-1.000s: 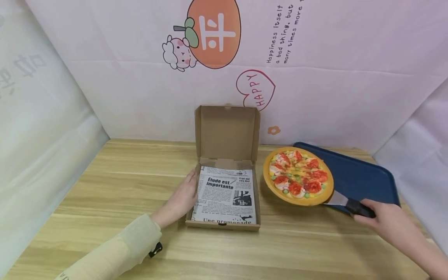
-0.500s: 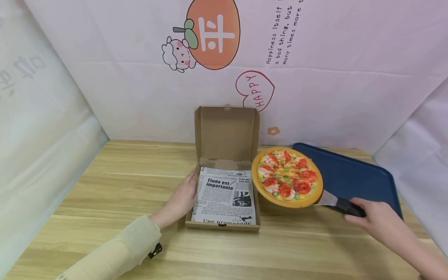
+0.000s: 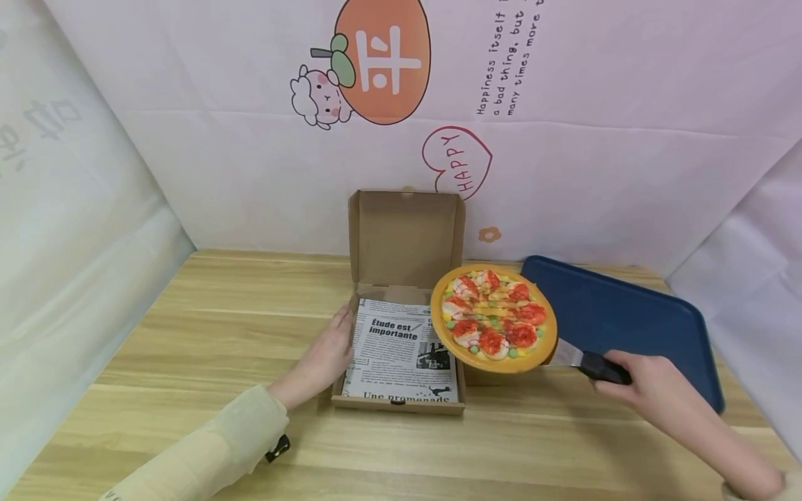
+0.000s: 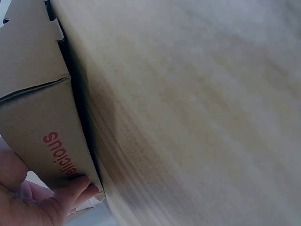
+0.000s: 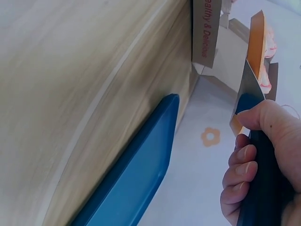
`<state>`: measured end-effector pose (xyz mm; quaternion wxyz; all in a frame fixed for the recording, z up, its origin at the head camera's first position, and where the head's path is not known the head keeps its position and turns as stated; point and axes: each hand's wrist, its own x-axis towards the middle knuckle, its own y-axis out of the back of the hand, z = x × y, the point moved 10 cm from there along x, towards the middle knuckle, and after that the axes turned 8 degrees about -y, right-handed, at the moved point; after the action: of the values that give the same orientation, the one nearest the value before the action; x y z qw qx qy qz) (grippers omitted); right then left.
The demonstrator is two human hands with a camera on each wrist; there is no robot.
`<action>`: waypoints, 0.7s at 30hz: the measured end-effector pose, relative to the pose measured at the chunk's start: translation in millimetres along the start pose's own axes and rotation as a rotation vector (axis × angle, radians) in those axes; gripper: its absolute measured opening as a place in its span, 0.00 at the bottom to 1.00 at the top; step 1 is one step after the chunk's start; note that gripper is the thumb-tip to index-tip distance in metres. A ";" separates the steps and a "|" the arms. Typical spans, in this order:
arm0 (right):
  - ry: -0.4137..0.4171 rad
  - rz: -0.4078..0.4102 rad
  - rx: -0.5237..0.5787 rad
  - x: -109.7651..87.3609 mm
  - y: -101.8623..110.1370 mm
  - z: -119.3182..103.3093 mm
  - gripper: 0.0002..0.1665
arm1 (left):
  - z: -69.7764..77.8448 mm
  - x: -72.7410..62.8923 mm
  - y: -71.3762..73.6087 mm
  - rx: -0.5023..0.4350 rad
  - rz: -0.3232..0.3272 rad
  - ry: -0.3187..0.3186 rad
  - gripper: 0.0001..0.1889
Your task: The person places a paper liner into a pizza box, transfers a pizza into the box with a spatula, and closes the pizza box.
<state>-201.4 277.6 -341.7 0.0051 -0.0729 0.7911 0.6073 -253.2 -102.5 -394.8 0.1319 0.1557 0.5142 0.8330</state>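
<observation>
My right hand (image 3: 651, 391) grips the black handle of a pizza server (image 3: 603, 367), its thumb along the top. On the metal blade rides a round pizza (image 3: 493, 317) with red-and-white toppings, held above the table. The pizza's left part overlaps the right side of an open cardboard pizza box (image 3: 406, 240) in the head view. Newsprint-patterned paper (image 3: 385, 362) lines the box bottom. My left hand (image 3: 321, 358) lies along the box's left outer wall, fingers touching it. In the left wrist view, fingertips (image 4: 77, 186) rest on the wall near red lettering.
A dark blue tray (image 3: 633, 313) lies on the wooden table (image 3: 238, 320) at the right, behind the server. The box lid stands upright near the white printed backdrop (image 3: 219, 167). White cloth walls (image 3: 81, 209) border the table at both sides.
My right hand has carried the server and pizza leftward, from beside the box to over its right edge. My left hand and the box have stayed in place.
</observation>
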 end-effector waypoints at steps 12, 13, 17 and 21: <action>0.096 0.048 0.024 4.0 3.0 -27.0 0.08 | -0.4 0.1 -1.1 0.004 -0.003 -0.004 0.33; 0.102 0.051 0.025 4.3 3.5 -28.9 0.08 | -0.3 0.1 -1.0 0.001 -0.003 -0.003 0.33; 0.114 0.037 0.030 6.2 3.3 -35.4 0.09 | 0.0 0.5 0.1 -0.016 0.000 0.006 0.32; 0.118 0.009 0.035 8.0 2.2 -41.5 0.10 | 0.2 0.8 1.5 -0.045 0.013 0.011 0.32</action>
<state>-206.3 237.4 -329.5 -0.0431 -0.1051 0.8009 0.5879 -253.9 -102.7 -393.3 0.1269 0.1515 0.4950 0.8461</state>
